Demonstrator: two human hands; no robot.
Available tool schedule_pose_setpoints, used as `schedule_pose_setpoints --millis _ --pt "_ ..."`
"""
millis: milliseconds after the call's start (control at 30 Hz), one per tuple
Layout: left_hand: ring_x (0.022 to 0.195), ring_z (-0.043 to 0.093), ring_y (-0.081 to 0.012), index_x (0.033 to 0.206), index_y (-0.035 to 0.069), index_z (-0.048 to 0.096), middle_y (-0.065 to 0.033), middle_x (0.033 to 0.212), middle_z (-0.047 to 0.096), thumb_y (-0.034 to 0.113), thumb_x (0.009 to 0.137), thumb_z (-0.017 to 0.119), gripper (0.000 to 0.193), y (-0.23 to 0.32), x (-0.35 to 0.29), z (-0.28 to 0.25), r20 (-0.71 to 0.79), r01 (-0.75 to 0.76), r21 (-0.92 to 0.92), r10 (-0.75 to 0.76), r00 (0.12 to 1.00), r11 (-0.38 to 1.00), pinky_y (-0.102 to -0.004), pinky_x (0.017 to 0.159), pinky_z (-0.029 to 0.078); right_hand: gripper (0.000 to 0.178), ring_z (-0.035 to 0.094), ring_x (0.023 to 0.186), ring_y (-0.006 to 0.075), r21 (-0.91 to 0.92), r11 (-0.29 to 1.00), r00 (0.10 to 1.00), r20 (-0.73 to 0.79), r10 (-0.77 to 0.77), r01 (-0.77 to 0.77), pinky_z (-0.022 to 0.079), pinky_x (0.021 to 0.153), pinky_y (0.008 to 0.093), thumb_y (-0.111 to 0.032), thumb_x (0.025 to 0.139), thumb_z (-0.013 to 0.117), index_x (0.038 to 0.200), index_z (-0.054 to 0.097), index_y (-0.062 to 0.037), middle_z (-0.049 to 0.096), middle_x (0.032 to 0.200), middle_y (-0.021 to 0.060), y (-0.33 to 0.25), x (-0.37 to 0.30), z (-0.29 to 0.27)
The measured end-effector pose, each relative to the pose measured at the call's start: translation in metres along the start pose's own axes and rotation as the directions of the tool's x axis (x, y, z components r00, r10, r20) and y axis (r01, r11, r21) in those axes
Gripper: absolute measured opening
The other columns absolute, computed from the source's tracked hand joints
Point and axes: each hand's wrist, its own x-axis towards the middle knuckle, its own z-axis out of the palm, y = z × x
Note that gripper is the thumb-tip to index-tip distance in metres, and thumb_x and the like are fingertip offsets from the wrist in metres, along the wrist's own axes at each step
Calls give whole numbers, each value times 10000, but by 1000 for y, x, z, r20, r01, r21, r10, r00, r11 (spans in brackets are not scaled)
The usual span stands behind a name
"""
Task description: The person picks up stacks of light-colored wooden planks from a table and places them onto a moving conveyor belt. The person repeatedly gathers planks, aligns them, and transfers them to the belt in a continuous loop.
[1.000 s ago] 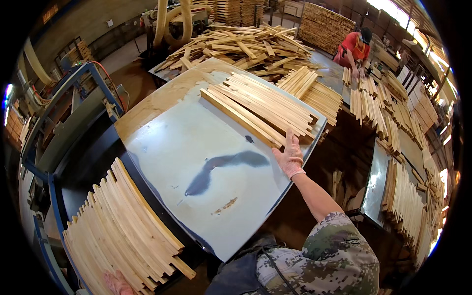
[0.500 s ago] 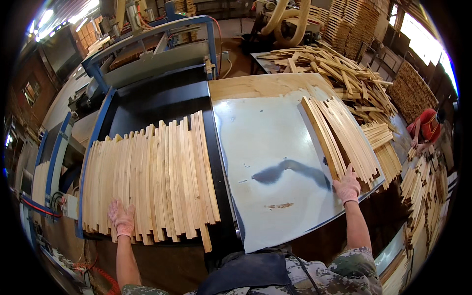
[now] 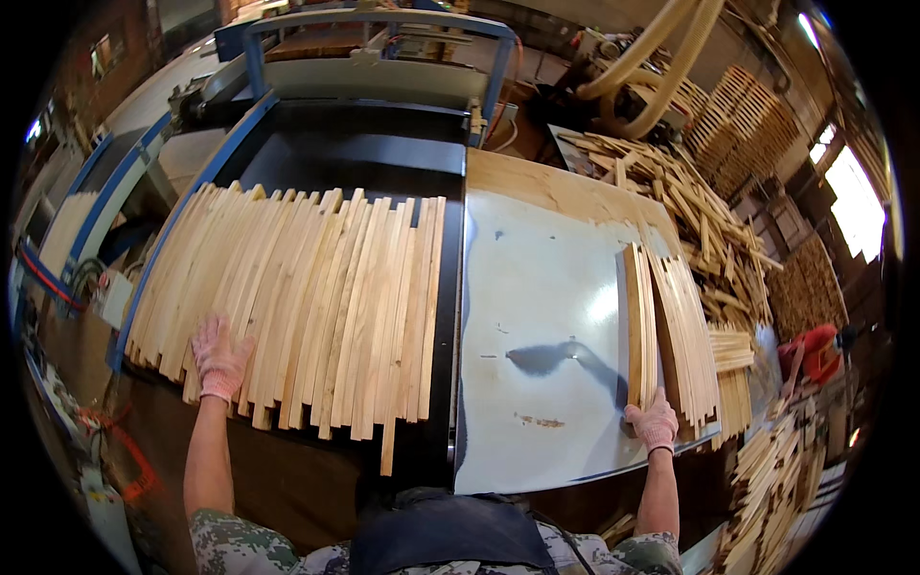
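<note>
My left hand [image 3: 221,358], in a pale pink glove, lies flat with its fingers spread on the near part of a wide row of wooden strips [image 3: 316,297]. The strips lie side by side on a black machine bed [image 3: 355,153]. One strip sticks out toward me beyond the others. My right hand [image 3: 654,424], gloved alike, closes around the near end of a narrow group of wooden strips [image 3: 640,316] on the pale metal-topped table [image 3: 537,278]. Just to the right of it lies another bundle of strips [image 3: 685,335]. Some right fingers are hidden.
A blue machine frame [image 3: 379,17] spans the far end of the bed. Loose wood pieces [image 3: 709,211] are heaped beyond the table, below a thick hose [image 3: 661,57]. At the right, a person in red [image 3: 813,355] is near more strips [image 3: 767,489].
The view has turned, shifting the whole scene in the picture. My left hand stays flat on the wide row, and my right hand stays at the near end of the narrow group.
</note>
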Motion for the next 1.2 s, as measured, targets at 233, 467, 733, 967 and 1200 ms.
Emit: schedule_pose_setpoints --millis 233,467,733,967,1200 --pt "1636 249 -408 1665 50 394 -234 1756 311 579 974 666 913 -4 -4 -13 -22 14 -57 -15 1000 998 -550 1348 126 660 756 1013 404 464 867 982 -126 -138 181 597 877 479 -384 784 882 1251 644 16 759 1136 234 -51 53 49" --pt "1656 207 -383 1673 63 390 -210 1772 290 569 975 675 909 11 0 -20 11 20 -50 -19 1000 999 -534 1357 90 663 702 1145 457 293 857 904 -77 -420 424 569 949 515 -460 832 863 1234 639 17 717 1221 288 -192 -81 35" --pt "1658 198 -390 1685 65 367 -229 1774 271 560 974 675 920 1 -2 -12 -30 50 -36 -51 998 998 -534 1359 72 767 692 1218 399 507 608 677 64 -733 611 534 1051 458 -512 993 690 1565 531 -25 720 1305 244 -310 -127 62" --pt "1661 181 -397 1693 63 351 -234 1780 252 590 973 657 944 -1 1 -16 -4 -10 -84 10 1000 996 -531 1359 56 601 747 1084 320 684 495 696 -26 -718 536 555 973 417 -484 1005 684 1426 671 -56 788 1149 193 -341 -88 58" --pt "1648 225 -396 1682 47 368 -244 1754 308 540 981 673 909 -9 9 -12 46 -5 -140 12 999 990 -515 1359 95 430 722 949 402 664 570 798 -68 -599 485 550 882 480 -439 1006 591 1090 734 -42 745 975 237 -343 -73 78"
